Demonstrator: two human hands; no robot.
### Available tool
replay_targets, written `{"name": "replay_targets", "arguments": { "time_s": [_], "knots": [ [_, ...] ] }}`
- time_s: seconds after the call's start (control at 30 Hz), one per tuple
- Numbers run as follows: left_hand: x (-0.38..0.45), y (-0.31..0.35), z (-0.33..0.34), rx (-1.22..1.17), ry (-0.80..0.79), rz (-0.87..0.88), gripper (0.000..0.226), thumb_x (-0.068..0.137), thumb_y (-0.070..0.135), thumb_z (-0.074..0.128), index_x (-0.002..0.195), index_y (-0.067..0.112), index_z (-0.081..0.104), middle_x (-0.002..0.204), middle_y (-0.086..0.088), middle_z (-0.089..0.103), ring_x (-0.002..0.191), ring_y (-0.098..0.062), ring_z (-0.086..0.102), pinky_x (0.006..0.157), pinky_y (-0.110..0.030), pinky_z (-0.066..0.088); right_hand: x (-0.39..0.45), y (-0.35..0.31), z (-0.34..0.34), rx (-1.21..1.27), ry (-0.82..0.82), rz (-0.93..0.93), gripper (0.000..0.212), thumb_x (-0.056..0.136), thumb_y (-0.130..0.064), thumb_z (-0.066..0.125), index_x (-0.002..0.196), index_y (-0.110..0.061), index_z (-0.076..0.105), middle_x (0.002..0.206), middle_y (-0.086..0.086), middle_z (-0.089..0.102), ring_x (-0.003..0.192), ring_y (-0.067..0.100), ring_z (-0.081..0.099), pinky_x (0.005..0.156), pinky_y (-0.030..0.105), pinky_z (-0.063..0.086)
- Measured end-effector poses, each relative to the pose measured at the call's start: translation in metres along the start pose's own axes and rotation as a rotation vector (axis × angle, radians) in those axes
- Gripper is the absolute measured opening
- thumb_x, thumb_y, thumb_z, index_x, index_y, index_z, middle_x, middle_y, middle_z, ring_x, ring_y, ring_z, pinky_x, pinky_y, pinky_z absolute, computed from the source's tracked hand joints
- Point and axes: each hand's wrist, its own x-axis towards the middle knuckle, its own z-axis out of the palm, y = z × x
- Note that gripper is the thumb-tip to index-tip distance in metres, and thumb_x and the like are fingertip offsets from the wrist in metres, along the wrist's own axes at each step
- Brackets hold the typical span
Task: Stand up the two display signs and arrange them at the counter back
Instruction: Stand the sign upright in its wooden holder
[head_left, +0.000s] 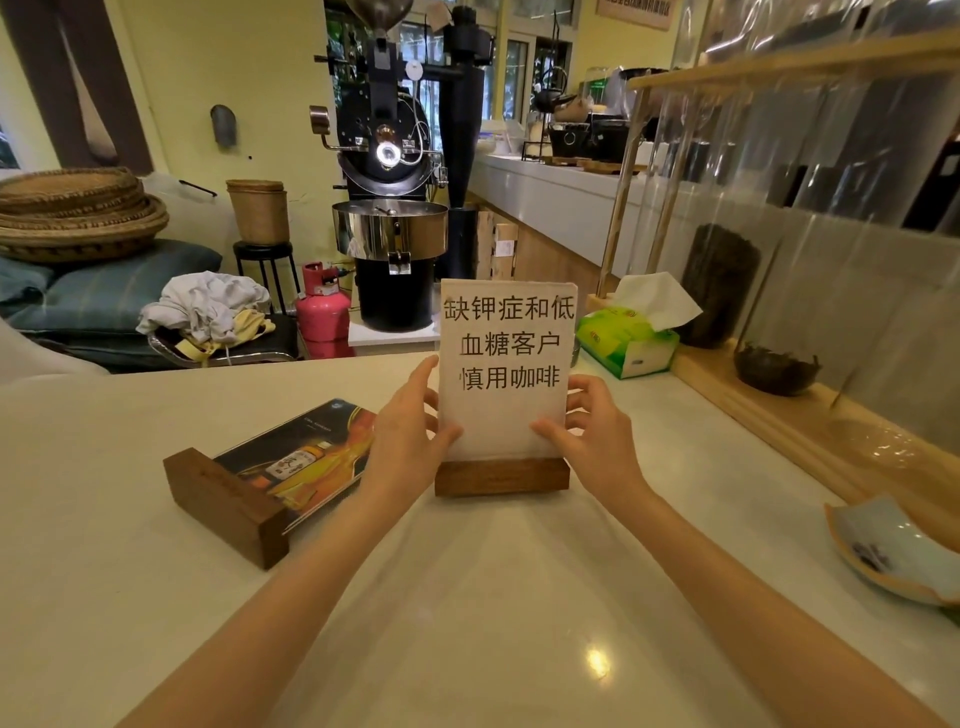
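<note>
A white sign with black Chinese characters (506, 364) stands upright in its dark wooden base on the pale counter (519, 597), near the middle. My left hand (410, 431) grips the panel's left edge and my right hand (592, 431) grips its right edge, thumbs on the front face. A second sign (301, 457), with a dark and orange picture, lies flat on the counter to the left, its wooden base block turned toward me.
A green tissue box (626, 340) sits at the counter's back right. A wooden rack with glass jars (722, 283) runs along the right side. A pale blue dish (893, 556) rests at the right edge. A coffee roaster (389, 208) stands beyond the counter.
</note>
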Motion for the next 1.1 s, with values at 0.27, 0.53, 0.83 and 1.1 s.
{"name": "replay_targets", "arguments": {
  "time_s": [0.27,0.53,0.83,1.1],
  "knots": [
    [-0.019,-0.004,0.004,-0.004,0.006,0.075,0.056,0.078,0.009,0.063,0.125,0.016,0.035,0.093,0.006,0.05,0.076,-0.007,0.052,0.059,-0.01,0.037,-0.017,0.003,-0.002,-0.04,0.008,-0.039,0.044,0.074,-0.021,0.07,0.107,-0.02,0.04,0.112,0.003,0.059,0.086,0.017,0.06,0.063,0.015,0.05],
    [-0.027,-0.007,0.007,-0.018,0.014,0.085,0.045,0.081,0.011,0.059,0.12,0.017,0.039,0.094,0.008,0.049,0.081,-0.009,0.05,0.061,-0.008,0.036,-0.024,0.004,-0.002,-0.079,0.014,-0.035,0.05,0.075,-0.022,0.069,0.114,-0.016,0.039,0.116,0.011,0.06,0.087,0.016,0.059,0.065,0.019,0.052],
    [-0.019,-0.011,-0.033,-0.119,-0.227,-0.1,0.042,0.081,0.027,0.06,0.12,0.025,0.046,0.103,0.007,0.057,0.085,0.0,0.056,0.066,-0.014,0.043,-0.053,-0.026,0.013,-0.011,0.283,-0.026,0.048,0.076,-0.022,0.068,0.113,-0.024,0.037,0.102,0.0,0.048,0.089,0.012,0.048,0.068,0.009,0.042],
    [0.019,-0.03,-0.11,0.099,-0.527,-0.185,0.032,0.081,0.031,0.058,0.112,0.023,0.055,0.109,0.002,0.059,0.091,-0.009,0.058,0.074,-0.02,0.044,-0.059,-0.074,0.082,0.132,-0.472,0.309,0.035,0.076,-0.029,0.066,0.106,-0.02,0.052,0.091,-0.002,0.062,0.084,0.014,0.061,0.07,0.024,0.053]
  ]
}}
